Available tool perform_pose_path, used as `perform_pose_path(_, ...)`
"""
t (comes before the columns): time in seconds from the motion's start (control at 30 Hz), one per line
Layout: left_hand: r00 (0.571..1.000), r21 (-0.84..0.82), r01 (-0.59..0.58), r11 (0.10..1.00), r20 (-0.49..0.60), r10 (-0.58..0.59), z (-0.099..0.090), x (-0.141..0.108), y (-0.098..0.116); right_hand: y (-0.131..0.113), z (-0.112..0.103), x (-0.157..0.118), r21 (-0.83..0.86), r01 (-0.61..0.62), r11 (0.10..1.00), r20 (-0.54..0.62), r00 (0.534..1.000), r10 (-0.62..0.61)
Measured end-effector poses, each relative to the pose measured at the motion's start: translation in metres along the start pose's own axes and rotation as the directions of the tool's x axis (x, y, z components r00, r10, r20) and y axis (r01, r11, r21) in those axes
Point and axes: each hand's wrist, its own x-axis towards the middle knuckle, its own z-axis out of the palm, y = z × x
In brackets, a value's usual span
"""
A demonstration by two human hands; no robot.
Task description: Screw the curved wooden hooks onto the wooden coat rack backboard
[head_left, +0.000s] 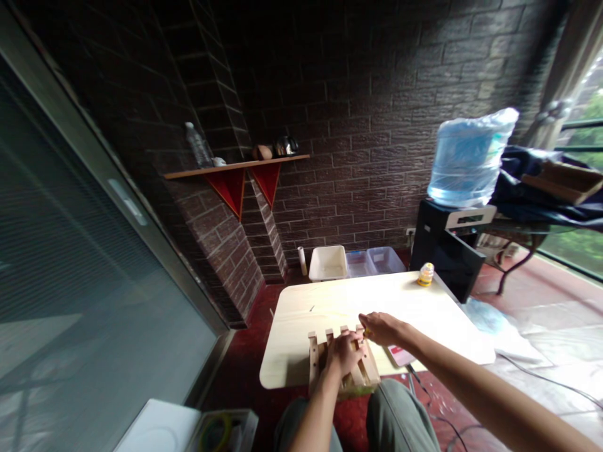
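Note:
A slatted wooden rack (313, 358) with several upright bars and small dark holes lies at the near edge of the table, just in front of my knees. My left hand (345, 355) rests over its middle bars, fingers bent round the wood. At the rack's far right corner, my right hand (380, 328) is closed, knuckles up. A bit of yellow shows under its fingers, but what it grips is mostly hidden. A flat pink-and-white object (400, 355) lies on the table under my right forearm.
On the pale table (292, 314) stand a yellow-and-clear bottle (426, 275) at the far right and a small dark piece (311, 308). Beyond are plastic bins (328, 262) and a water dispenser (438, 245). A cable (424, 389) hangs at the right; a sliding door (117, 282) stands left.

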Motion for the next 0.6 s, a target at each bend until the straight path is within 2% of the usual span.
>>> perform_pose_path(0.6, 0.999, 0.005, 0.053, 0.999, 0.008, -0.053, -0.0048, -0.0006, 0.0045, 0.003, 0.001, 0.0064, -0.031, -0.03, 0.999, 0.002, 1.0, 0.03)
